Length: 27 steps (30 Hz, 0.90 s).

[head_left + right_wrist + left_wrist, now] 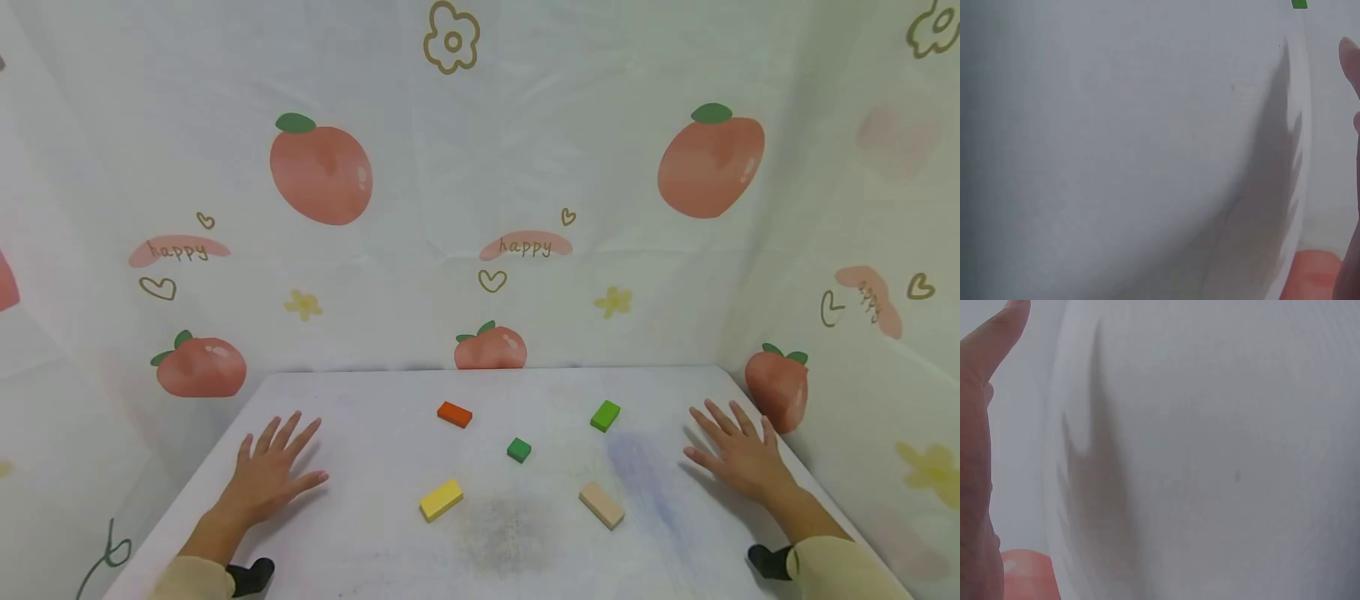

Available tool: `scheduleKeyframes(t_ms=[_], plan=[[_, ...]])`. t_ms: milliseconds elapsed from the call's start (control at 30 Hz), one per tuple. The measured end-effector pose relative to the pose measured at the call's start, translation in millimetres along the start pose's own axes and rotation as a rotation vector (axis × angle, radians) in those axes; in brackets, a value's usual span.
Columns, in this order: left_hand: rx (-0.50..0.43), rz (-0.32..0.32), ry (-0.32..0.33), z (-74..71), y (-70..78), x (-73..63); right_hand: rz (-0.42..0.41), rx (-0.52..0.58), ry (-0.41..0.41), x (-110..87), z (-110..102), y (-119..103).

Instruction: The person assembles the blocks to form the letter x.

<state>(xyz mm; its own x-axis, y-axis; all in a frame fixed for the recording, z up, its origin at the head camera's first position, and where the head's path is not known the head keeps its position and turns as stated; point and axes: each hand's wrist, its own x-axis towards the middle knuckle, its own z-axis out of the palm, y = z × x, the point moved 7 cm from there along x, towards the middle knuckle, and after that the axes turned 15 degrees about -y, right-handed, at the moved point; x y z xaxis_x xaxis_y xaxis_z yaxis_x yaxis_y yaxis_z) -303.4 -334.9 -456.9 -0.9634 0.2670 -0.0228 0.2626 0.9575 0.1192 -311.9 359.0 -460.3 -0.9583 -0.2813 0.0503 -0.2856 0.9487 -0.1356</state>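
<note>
Palm down with fingers spread, the left hand (264,477) hovers over the left part of the white table and holds nothing. The right hand (738,454) is likewise spread above the table's right side, its fingers bare. Between the hands lie several small blocks: an orange-red block (454,414) at the back, a light green block (605,416) nearest the right hand, a small dark green block (519,450) in the middle, a yellow block (441,500) at front left, and a beige block (602,505) at front right. Each block lies apart from the others.
The white table (360,550) has a grey smudge near the front and a bluish stain at right. A white curtain (420,183) printed with fruit and flowers surrounds it at the back and both sides. Black straps show at both wrists.
</note>
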Motion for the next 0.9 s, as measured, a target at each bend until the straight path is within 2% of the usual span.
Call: scheduleKeyframes(t_ms=[400,600,900], plan=[[-0.008,0.050,0.031,-3.4,22.0,-1.9,-0.026,0.009,0.058,-4.8,2.1,-13.9],[-0.018,0.087,0.084,-3.3,33.3,0.6,-0.040,0.006,0.075,-4.6,4.4,-21.8],[-0.102,0.124,0.109,-2.0,50.0,9.1,-0.054,0.034,0.071,3.2,5.9,-42.4]])
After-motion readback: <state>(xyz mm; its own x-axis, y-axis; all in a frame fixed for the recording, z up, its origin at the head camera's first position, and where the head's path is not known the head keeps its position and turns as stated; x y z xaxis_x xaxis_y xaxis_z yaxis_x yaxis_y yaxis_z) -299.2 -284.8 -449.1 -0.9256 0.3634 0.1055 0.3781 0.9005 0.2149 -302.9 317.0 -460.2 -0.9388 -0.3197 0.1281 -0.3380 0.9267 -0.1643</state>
